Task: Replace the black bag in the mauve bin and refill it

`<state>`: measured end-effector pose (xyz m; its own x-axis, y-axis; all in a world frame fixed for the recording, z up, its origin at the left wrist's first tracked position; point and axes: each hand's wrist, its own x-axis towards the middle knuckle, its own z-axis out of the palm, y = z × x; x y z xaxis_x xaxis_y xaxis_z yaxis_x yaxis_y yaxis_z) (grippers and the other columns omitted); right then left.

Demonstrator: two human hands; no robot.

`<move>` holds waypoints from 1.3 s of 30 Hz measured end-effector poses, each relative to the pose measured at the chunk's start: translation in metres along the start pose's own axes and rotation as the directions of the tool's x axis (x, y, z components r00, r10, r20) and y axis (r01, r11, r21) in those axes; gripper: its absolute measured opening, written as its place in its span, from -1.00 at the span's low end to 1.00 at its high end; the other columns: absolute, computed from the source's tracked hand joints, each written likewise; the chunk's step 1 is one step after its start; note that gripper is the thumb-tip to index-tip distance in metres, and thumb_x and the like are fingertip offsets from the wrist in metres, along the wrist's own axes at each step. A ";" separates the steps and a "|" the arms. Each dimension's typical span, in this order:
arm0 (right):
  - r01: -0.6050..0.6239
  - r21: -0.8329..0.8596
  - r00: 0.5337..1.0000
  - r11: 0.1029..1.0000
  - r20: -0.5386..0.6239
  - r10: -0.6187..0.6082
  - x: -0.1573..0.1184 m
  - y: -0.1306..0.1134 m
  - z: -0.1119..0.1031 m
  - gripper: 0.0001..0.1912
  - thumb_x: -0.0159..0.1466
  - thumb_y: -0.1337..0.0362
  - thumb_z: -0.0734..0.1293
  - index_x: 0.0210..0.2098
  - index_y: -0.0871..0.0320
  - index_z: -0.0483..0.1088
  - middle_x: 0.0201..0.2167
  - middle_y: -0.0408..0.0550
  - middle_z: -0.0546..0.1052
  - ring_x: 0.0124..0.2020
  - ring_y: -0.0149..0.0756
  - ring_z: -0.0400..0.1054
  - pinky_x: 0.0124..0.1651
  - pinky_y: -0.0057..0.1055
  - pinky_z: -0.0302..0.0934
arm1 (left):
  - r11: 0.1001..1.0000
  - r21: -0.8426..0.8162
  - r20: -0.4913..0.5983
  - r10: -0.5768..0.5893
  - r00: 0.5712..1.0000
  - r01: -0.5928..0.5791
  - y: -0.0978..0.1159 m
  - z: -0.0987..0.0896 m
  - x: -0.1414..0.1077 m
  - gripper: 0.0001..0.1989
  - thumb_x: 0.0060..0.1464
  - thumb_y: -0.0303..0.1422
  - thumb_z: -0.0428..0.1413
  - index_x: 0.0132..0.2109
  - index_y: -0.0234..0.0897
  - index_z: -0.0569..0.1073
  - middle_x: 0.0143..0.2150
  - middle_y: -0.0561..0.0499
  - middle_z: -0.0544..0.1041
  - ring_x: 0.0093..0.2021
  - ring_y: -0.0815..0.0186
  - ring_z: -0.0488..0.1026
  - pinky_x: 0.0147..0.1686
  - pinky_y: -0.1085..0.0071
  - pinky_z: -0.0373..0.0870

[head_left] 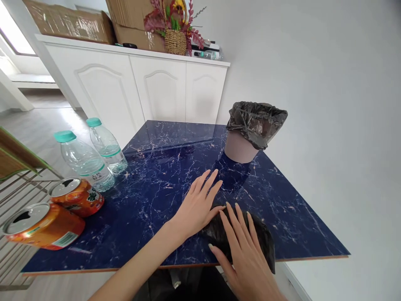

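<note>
A black plastic bag (265, 238), bunched or folded, lies at the table's front edge and hangs slightly over it. My right hand (242, 251) rests flat on the bag with its fingers stretched out. My left hand (200, 202) is open too, its fingers reaching over the tabletop and its thumb at the bag's far edge, close to my right fingertips. Beyond the hands stands a pinkish-grey trash bin (239, 147), its rim covered by a black liner (257, 121). Part of the bag is hidden beneath my hands.
Two clear bottles with teal caps (83, 161) (106, 144) and two opened orange cans (78, 196) (46, 225) stand along the left side of the blue marbled table (163, 167). A wire rack (25, 188) is beside it. White cabinets (163, 88) stand behind, and a wall borders the right.
</note>
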<state>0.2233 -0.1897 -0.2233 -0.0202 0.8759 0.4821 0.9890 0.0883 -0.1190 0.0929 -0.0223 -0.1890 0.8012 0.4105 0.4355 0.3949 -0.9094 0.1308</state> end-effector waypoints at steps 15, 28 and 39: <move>-0.054 -0.172 0.995 0.984 0.069 0.067 -0.050 0.018 0.032 -0.05 0.55 -0.07 0.20 0.66 0.23 -0.33 0.62 0.31 -0.04 0.60 0.39 -0.12 0.32 0.39 0.34 | 0.919 -0.171 0.167 0.382 0.909 -0.354 0.011 0.001 0.000 -0.55 0.55 -0.17 -0.05 0.42 -0.15 0.41 0.47 -0.01 0.45 0.59 0.02 0.17 0.57 -0.04 0.09; -0.114 -0.123 0.993 0.986 0.008 0.116 -0.037 0.006 0.022 -0.23 0.60 0.11 0.14 0.66 0.11 -0.24 0.62 0.19 0.04 0.61 0.27 -0.07 0.44 0.37 0.21 | 0.932 -0.294 0.225 0.283 0.932 -0.212 -0.013 0.022 -0.014 -0.44 0.55 -0.12 -0.10 0.58 -0.01 0.18 0.59 0.07 0.22 0.63 0.04 0.02 0.60 -0.07 -0.03; -0.023 -0.112 0.998 0.993 -0.069 0.016 -0.056 -0.032 -0.006 -0.40 0.56 0.12 0.24 0.53 0.11 0.19 0.52 0.10 0.29 0.61 0.26 -0.06 0.45 0.38 0.17 | 0.862 -0.500 0.028 -0.074 0.997 0.078 -0.012 0.017 -0.011 -0.57 0.57 -0.24 -0.14 0.33 -0.20 0.49 0.49 -0.06 0.42 0.60 0.12 0.13 0.56 -0.03 0.15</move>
<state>0.1941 -0.2448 -0.2412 0.0054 0.8425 0.5386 0.9994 0.0140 -0.0320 0.0870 -0.0150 -0.2110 0.7819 0.4787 0.3994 0.1784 -0.7857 0.5924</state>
